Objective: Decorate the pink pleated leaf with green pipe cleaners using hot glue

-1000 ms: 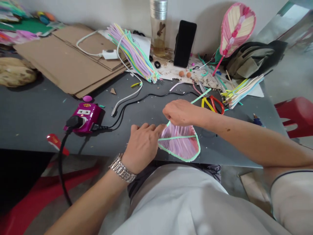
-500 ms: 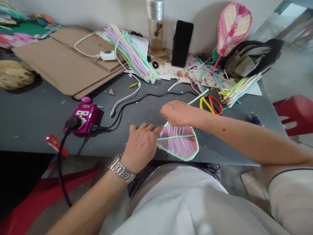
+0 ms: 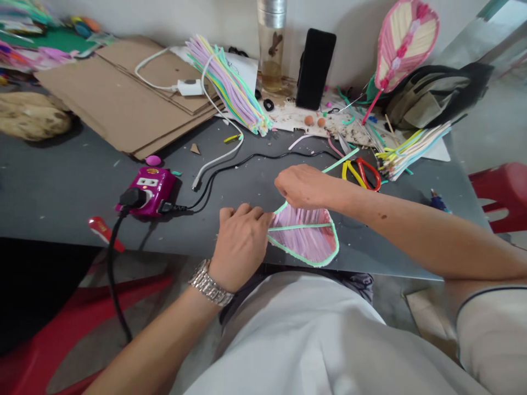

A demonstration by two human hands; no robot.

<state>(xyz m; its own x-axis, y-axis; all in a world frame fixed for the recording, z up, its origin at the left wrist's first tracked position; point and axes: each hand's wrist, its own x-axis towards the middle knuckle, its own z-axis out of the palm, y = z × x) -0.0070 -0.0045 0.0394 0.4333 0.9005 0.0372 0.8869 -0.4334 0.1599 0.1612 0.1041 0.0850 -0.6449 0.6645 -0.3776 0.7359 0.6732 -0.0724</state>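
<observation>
A leaf-shaped fan (image 3: pixel 308 244) of lilac and pink pipe cleaners lies near the table's front edge, with a mint-green border and a green line across its middle. My left hand (image 3: pixel 242 241), wearing a metal watch, is closed on the fan's narrow left end; its fingertips are partly hidden. Above the fan's upper edge, my right hand (image 3: pixel 298 186) pinches a mint-green pipe cleaner (image 3: pixel 341 161), whose loose end sticks out to the upper right beyond the wrist. Pliers (image 3: pixel 362 174) with red and yellow handles lie just past that end.
A purple power adapter (image 3: pixel 150 189) with black cables sits at left. Behind are cardboard sheets (image 3: pixel 102 99), a pipe cleaner bundle (image 3: pixel 230 85), a bottle (image 3: pixel 272 55), a phone (image 3: pixel 316 68) and a finished pink fan (image 3: pixel 405 46). Another bundle (image 3: pixel 411 151) lies at right.
The camera view has shifted slightly, moving the whole scene right and up. Both hands keep their grips, and the right hand has barely moved relative to the fan.
</observation>
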